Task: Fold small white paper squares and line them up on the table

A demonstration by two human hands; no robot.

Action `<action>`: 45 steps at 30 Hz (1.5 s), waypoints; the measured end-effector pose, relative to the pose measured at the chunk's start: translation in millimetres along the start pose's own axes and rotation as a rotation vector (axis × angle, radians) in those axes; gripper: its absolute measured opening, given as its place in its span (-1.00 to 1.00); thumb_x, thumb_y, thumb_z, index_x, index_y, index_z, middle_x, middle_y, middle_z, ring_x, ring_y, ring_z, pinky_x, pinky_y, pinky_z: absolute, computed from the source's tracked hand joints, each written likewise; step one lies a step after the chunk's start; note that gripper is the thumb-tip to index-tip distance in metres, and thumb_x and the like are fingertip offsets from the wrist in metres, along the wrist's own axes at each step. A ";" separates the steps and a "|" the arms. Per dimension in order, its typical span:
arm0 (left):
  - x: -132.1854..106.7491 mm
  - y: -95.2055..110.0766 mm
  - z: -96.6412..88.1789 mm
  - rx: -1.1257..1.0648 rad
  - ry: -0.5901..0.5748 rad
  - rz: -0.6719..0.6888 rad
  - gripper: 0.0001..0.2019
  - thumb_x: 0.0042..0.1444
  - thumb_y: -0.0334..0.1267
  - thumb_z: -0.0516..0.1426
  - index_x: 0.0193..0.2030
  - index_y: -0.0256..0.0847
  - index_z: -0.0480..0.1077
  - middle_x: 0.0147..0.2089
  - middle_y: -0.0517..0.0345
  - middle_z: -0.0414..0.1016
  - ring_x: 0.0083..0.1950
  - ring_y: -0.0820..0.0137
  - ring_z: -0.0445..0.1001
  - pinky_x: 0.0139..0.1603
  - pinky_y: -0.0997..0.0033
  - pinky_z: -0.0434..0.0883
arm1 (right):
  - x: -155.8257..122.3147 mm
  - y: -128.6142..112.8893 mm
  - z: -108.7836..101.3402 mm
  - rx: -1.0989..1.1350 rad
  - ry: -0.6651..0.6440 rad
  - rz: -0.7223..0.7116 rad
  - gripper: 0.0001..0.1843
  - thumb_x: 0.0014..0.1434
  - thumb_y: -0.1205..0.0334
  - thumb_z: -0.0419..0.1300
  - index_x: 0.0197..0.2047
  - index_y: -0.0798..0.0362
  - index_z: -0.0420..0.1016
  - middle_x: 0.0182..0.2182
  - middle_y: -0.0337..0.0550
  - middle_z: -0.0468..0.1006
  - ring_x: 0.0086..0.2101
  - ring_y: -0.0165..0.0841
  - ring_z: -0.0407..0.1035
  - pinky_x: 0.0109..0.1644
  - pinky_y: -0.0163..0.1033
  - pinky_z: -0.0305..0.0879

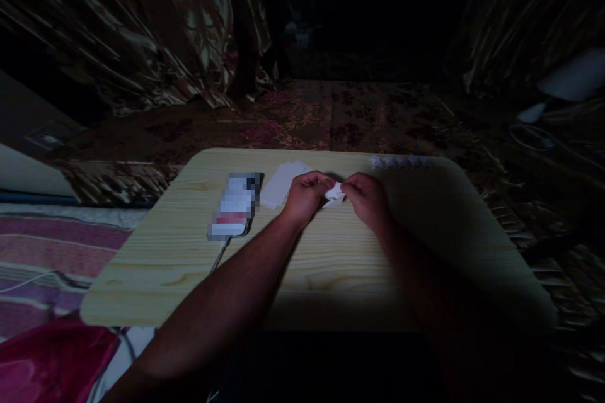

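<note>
Between my two hands is a small piece of folded white paper (335,192), held just above the wooden table (326,258). My left hand (306,194) pinches its left side with thumb and fingers. On the other side, my right hand (366,195) grips the paper's right edge between thumb and forefinger. A stack of white paper sheets (278,186) lies flat just left of my left hand. Toward the table's far right edge sits a row of several small folded white paper pieces (399,162).
A phone (235,204), blurred out, lies left of the sheets with a cable (218,256) running off it. Striped bedding (57,252) is at the left. Beyond the table are a patterned cloth ledge (293,116) and curtains (189,25). A white lamp (574,75) stands at right.
</note>
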State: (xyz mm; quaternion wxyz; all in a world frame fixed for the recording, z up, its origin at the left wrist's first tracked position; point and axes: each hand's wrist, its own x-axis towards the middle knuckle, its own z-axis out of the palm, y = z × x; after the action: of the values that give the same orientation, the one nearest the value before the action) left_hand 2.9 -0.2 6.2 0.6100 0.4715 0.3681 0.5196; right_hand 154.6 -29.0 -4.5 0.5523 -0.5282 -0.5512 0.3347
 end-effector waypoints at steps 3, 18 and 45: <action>0.1 0.0 -0.1 -0.004 0.000 0.000 -0.85 -0.16 -0.23 0.37 -0.49 -0.25 0.55 -0.49 0.16 0.54 -0.49 0.49 0.37 -0.44 0.46 0.30 | 0.9 1.7 0.2 0.010 0.001 -0.001 -0.85 0.05 0.15 0.24 -0.45 0.03 0.47 -0.57 -0.29 0.49 -0.52 -0.41 0.32 -0.40 -0.31 0.21; -1.4 0.2 2.5 -0.037 0.009 -0.021 -0.63 -0.30 -0.26 0.48 -0.27 -0.26 0.61 -0.43 0.15 0.60 -0.46 0.47 0.47 -0.37 0.44 0.40 | 0.3 -0.7 2.0 0.029 -0.008 0.006 -0.80 0.06 0.08 0.26 -0.46 0.03 0.51 -0.57 -0.27 0.50 -0.50 -0.40 0.34 -0.39 -0.31 0.22; 2.0 0.8 -1.5 0.022 0.166 0.102 -0.77 -0.20 -0.29 0.40 -0.40 -0.26 0.48 -0.41 0.14 0.58 -0.44 0.49 0.44 -0.37 0.46 0.34 | 0.1 2.8 -0.5 -0.074 0.039 -0.001 -0.79 0.09 0.08 0.25 -0.45 0.04 0.51 -0.58 -0.27 0.51 -0.51 -0.39 0.36 -0.40 -0.30 0.23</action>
State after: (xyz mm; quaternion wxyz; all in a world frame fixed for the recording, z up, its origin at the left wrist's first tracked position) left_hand 1.6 2.0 6.6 0.5450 0.4517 0.3984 0.5833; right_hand 155.8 -28.4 -7.0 0.5430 -0.5546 -0.5526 0.3037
